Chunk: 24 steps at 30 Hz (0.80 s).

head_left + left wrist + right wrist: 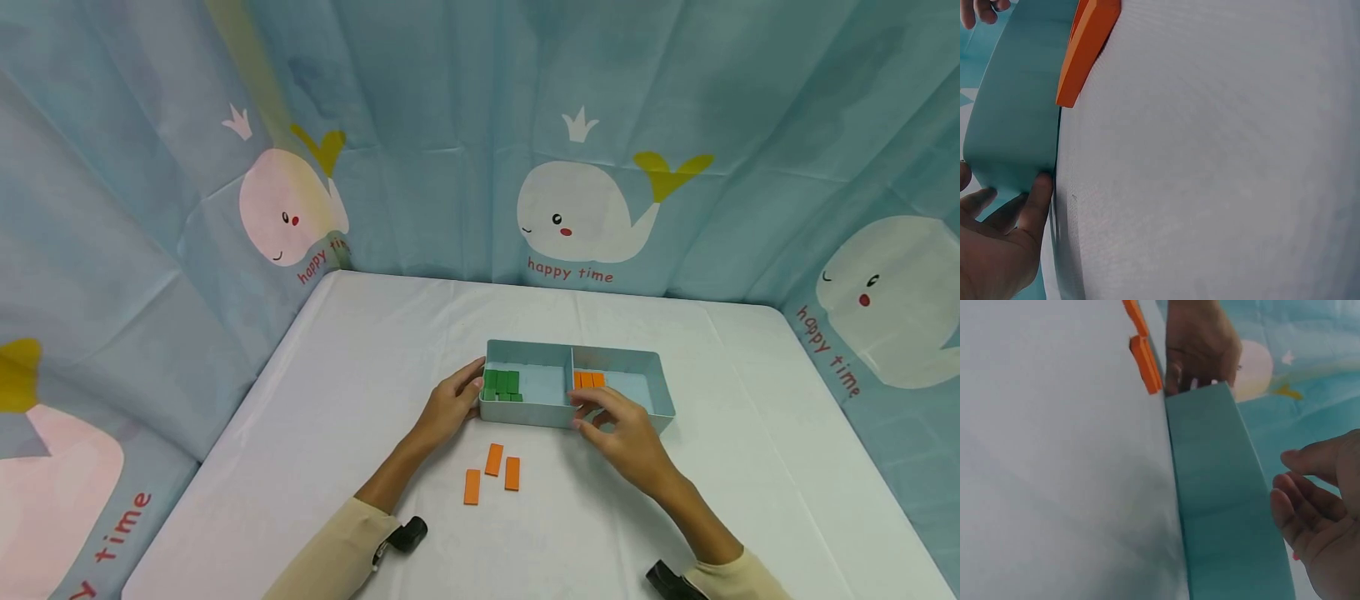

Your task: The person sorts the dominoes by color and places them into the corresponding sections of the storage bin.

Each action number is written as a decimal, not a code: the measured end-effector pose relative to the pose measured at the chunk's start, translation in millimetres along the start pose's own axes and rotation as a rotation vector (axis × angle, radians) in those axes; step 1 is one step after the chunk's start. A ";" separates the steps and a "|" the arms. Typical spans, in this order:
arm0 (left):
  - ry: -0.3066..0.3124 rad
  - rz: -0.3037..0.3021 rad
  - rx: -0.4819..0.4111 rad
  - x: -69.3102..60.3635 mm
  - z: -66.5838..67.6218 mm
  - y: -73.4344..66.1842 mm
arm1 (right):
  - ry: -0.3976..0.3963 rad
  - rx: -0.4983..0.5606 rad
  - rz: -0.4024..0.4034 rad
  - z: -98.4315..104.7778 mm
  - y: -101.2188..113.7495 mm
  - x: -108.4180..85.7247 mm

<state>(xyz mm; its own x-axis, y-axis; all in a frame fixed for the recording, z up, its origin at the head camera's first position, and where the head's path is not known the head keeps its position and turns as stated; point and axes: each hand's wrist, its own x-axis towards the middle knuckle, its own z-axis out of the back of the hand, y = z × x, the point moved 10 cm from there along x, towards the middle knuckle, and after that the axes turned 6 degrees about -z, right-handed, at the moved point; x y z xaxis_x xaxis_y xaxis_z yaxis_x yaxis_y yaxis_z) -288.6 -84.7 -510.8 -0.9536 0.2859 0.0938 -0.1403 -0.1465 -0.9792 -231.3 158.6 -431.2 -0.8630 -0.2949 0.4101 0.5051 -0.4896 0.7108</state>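
Note:
A blue-green divided box (525,414) lies on the white table. Its left compartment holds several green tiles (501,382) at the left end; orange tiles (588,380) stand in a row by the divider in the right one. My left hand (447,408) rests its fingertips against the outside of the box's left end, as the left wrist view also shows. Over the front wall near the divider hovers my right hand (626,437), fingers bent loosely. In the right wrist view, thumb and fingers (1282,503) are apart, and no tile shows between them.
Three loose orange tiles (493,460) lie on the table in front of the box's left part. White cloth (360,350) covers the table. A blue curtain (450,167) printed with whales surrounds the back and sides.

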 end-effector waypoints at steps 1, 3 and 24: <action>0.001 -0.001 0.003 -0.1 0.1 -0.3 | 0.006 0.004 0.001 -2.2 0.8 -0.9; 0.002 -0.003 0.004 -0.2 0.3 -0.3 | 0.025 0.004 -0.005 -7.5 1.5 -2.4; 0.003 -0.013 0.006 0.1 0.5 0.6 | 0.296 0.067 -0.151 -68.5 3.9 -14.5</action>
<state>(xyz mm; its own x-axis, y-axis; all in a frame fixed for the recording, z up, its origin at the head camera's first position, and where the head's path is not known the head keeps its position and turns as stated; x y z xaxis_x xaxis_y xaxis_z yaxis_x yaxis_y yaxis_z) -288.9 -85.2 -511.3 -0.9509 0.2908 0.1059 -0.1541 -0.1484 -0.9768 -216.3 104.8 -473.6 -0.8833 -0.4530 0.1205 0.3611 -0.4938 0.7911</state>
